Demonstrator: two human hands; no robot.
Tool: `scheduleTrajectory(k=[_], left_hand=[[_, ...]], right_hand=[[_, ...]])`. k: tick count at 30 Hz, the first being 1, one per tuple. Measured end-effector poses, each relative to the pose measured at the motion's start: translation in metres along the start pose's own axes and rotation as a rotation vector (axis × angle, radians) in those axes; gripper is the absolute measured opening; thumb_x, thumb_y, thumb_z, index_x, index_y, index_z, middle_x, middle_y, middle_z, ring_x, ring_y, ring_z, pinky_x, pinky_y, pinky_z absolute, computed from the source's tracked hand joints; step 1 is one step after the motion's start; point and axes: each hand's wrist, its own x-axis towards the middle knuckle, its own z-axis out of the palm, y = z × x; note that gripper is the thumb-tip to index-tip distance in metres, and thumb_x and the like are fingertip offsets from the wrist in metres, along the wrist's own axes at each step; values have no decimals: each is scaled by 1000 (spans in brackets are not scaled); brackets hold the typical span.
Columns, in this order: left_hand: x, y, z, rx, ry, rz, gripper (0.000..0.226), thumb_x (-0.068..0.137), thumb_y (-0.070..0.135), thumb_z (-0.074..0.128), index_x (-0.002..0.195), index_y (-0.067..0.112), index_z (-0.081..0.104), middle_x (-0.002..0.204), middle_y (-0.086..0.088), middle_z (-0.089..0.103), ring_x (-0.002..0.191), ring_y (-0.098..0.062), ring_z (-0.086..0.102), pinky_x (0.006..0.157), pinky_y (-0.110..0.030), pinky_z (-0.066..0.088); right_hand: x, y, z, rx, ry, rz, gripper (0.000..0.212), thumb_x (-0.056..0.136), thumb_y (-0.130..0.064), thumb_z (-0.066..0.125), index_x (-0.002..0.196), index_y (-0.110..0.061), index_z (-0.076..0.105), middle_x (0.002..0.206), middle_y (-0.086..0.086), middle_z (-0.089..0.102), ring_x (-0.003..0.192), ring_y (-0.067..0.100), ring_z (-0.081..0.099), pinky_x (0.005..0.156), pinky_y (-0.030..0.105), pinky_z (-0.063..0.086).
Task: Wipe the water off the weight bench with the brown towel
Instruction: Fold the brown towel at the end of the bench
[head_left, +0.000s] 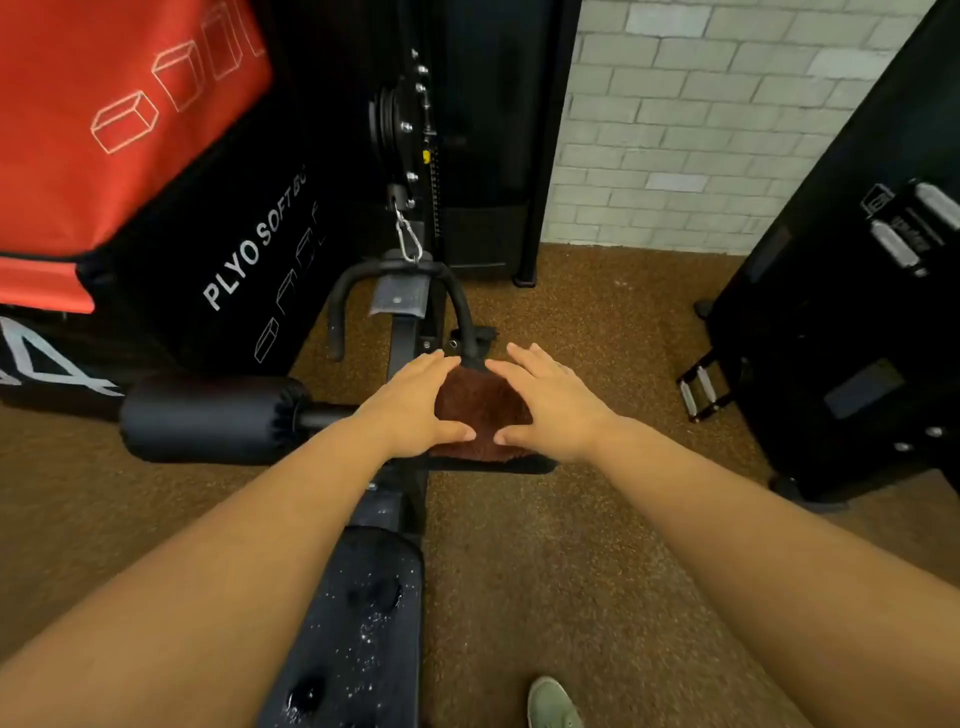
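Note:
A folded brown towel (480, 410) lies on the right foam roller of the bench's leg bar, at the middle of the view. My left hand (415, 405) rests flat on the towel's left side and my right hand (550, 405) on its right side, fingers straight, thumbs nearly meeting at the near edge. The black bench pad (363, 618) runs toward me at the bottom, with water drops and small puddles on it. My left forearm hides part of the pad.
The left foam roller (213, 418) sticks out to the left. A black cable handle (400, 296) hangs from a carabiner just beyond the towel. Red and black plyo boxes (130, 156) stand at left, a black machine (857, 338) at right. My shoe (553, 704) stands on the carpet.

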Motion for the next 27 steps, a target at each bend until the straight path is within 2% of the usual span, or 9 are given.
scheduleTrajectory(k=[3,6,11,14,18,23,25,27], left_hand=[[7,-6,8,89,-41,34,99,74,47,72,149,23,11,158,0,5,143,-15,1,115,-35,9],[10,-12,18,105,-25,56,98,75,47,71,149,23,12,157,-2,9,143,-17,6,116,-36,9],[8,-14,24,155,80,73,95,71,46,75,147,21,22,154,-2,22,143,-19,11,115,-37,0],[6,-9,25,206,119,53,90,70,44,76,144,21,30,151,-1,29,142,-17,15,115,-36,0],[0,-4,28,256,199,40,75,71,42,74,137,25,41,145,2,40,134,-14,32,114,-36,7],[-13,1,26,299,368,93,32,79,28,68,110,26,61,115,4,62,113,-15,53,110,-32,17],[-22,3,23,324,345,134,24,80,28,66,104,27,63,107,3,64,110,-17,54,108,-31,20],[-35,1,23,297,270,166,23,79,27,67,102,26,64,109,1,64,116,-18,51,107,-31,23]], right_hand=[[13,-2,6,-10,-29,-12,99,78,-47,71,153,-28,10,162,1,0,148,22,-7,118,44,3],[23,-3,15,-3,-64,-13,106,75,-44,75,153,-26,6,162,2,0,148,21,-6,118,44,1],[22,0,24,9,-20,10,105,73,-47,75,153,-23,11,159,2,17,146,19,14,117,41,8],[12,-3,29,-53,60,5,98,77,-49,71,153,-21,16,156,2,24,143,21,19,115,39,13],[3,-14,32,-157,153,20,82,83,-45,66,150,-20,25,146,2,37,133,25,32,110,39,22],[-12,-21,31,-215,255,-16,46,92,-28,55,137,-24,49,129,2,52,120,26,44,101,36,28],[-22,-24,32,-208,243,-33,37,92,-25,53,129,-24,57,124,1,57,115,25,48,98,35,29],[-34,-29,39,-185,200,-9,33,92,-31,55,124,-26,60,119,-1,60,113,24,48,98,35,28]])
